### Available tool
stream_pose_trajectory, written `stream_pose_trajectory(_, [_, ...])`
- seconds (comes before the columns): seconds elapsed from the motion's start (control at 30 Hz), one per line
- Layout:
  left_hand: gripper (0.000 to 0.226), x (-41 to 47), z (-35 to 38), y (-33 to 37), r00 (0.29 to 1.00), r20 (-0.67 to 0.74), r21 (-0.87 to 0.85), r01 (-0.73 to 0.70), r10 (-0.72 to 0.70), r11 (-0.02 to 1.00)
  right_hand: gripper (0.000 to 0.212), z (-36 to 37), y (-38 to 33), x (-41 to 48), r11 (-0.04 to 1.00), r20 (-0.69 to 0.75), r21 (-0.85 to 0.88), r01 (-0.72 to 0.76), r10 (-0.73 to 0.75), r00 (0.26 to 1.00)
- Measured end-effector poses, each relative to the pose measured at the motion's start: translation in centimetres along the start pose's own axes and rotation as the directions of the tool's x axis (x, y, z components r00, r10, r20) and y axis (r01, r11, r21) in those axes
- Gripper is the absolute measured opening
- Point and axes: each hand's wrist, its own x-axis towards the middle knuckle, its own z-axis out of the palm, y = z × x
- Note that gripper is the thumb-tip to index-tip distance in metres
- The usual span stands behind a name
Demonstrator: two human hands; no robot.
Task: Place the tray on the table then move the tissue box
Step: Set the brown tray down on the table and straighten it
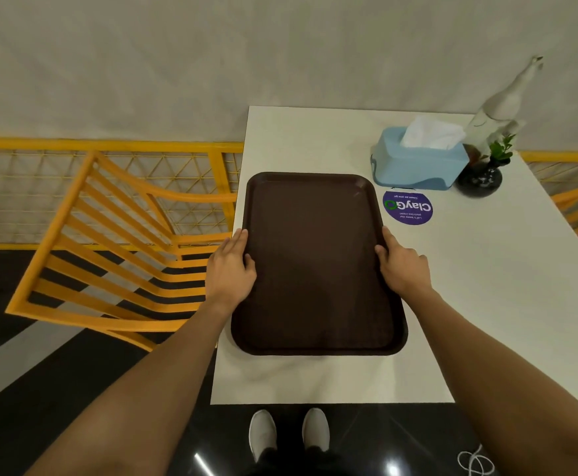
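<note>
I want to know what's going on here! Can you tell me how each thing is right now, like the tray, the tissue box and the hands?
tray: empty, lying flat over the table, gripped at both sides.
left hand: shut on the tray's left edge.
right hand: shut on the tray's right edge.
tissue box: on the table beyond the tray, a tissue sticking up.
small plant: upright beside the tissue box.
chair: nobody in it.
</note>
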Motion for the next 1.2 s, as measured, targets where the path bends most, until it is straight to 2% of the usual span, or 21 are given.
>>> stream_pose_trajectory(0.5, [0.057, 2.9, 0.1, -0.2, 0.999, 0.016, -0.002, 0.038, -0.038, 0.999, 0.057, -0.1, -1.2, 2.8, 0.999, 0.013, -0.033, -0.028, 0.029, 0.999])
stream_pose_trajectory(1.2, [0.058, 3.8, -0.2, -0.4, 0.998, 0.015, -0.095, 0.069, -0.068, 0.993, 0.058, -0.3, -1.7, 3.9, 0.999, 0.017, -0.040, 0.006, -0.005, 1.000])
